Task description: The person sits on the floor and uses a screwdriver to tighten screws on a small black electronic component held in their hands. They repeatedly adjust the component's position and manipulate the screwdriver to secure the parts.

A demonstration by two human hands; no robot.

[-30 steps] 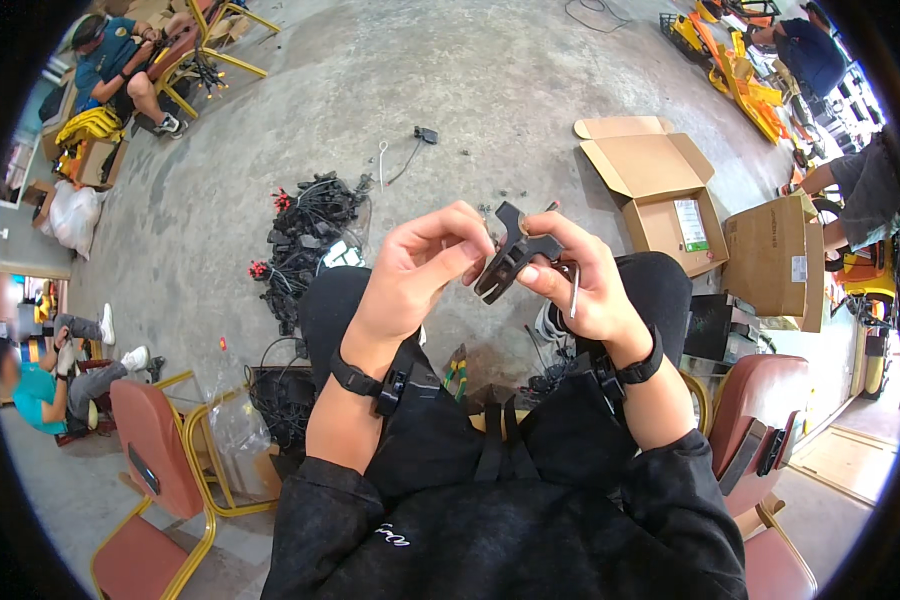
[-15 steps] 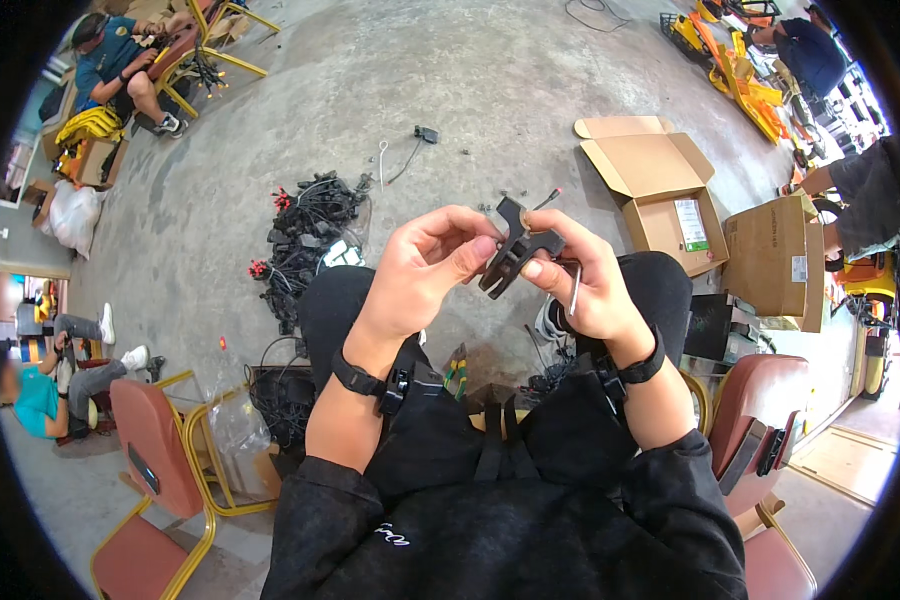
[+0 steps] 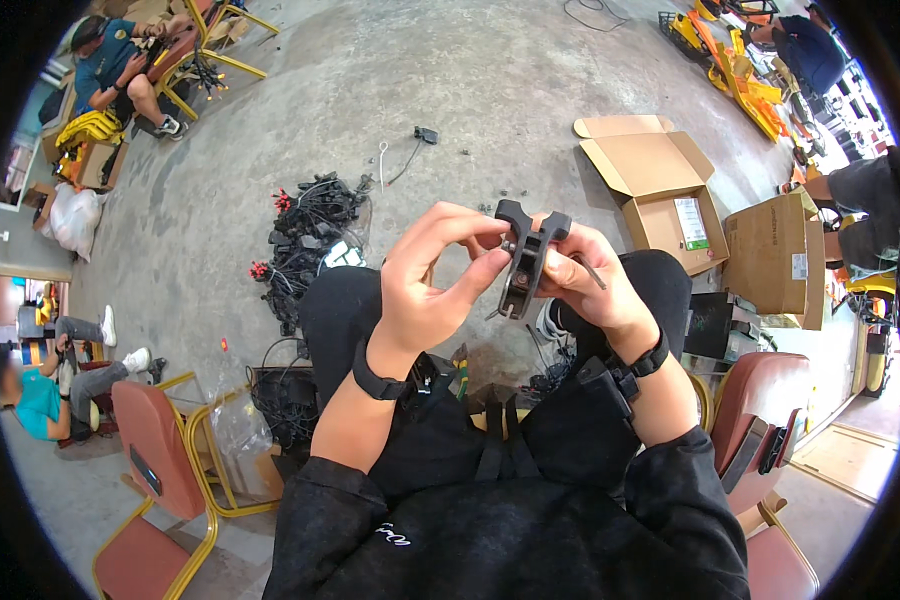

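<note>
Above my knees, a black Y-shaped bracket (image 3: pixel 525 265) stands nearly upright, its two prongs pointing away from me. My right hand (image 3: pixel 602 280) is closed on its right side. A thin metal hex key (image 3: pixel 593 272) sticks out from between that hand's fingers. At the bracket's left edge, the thumb and forefinger of my left hand (image 3: pixel 415 270) pinch a small metal bolt (image 3: pixel 508 246). How deep the bolt sits in the bracket is hidden by the fingertips.
A heap of black cables and connectors (image 3: pixel 310 240) lies on the floor to the left. An open cardboard box (image 3: pixel 660 190) is at the right, beside a closed carton (image 3: pixel 770 255). Small dark parts lie ahead. Chairs flank me; other people sit farther off.
The bracket has turned more upright, with its holed face toward me. My left fingers have shifted to its left edge. The hex key now slants differently in my right hand.
</note>
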